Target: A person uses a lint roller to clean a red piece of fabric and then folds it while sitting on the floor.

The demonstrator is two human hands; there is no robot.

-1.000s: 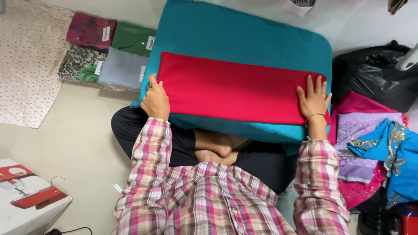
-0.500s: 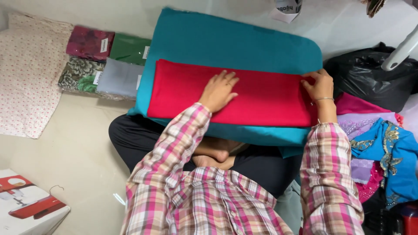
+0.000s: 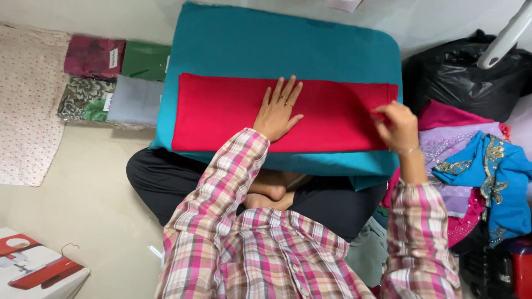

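the left grip (image 3: 279, 112) lies flat with fingers spread, pressing on the middle of the folded red cloth (image 3: 221, 113), which rests on a teal cushion (image 3: 288, 47) across the person's lap. the right grip (image 3: 394, 126) is pressed together, pinching the red cloth's right end, well apart from the left grip. just right of that grip lie a black bag (image 3: 460, 77) and a heap of pink, purple and blue garments (image 3: 476, 166).

Teal cushion (image 3: 288, 44) top half bare, packed cloths (image 3: 113, 83) tight at its left edge, black bag (image 3: 471, 77) & garment pile (image 3: 471, 166) crowding right, bare floor (image 3: 94, 182) lower left
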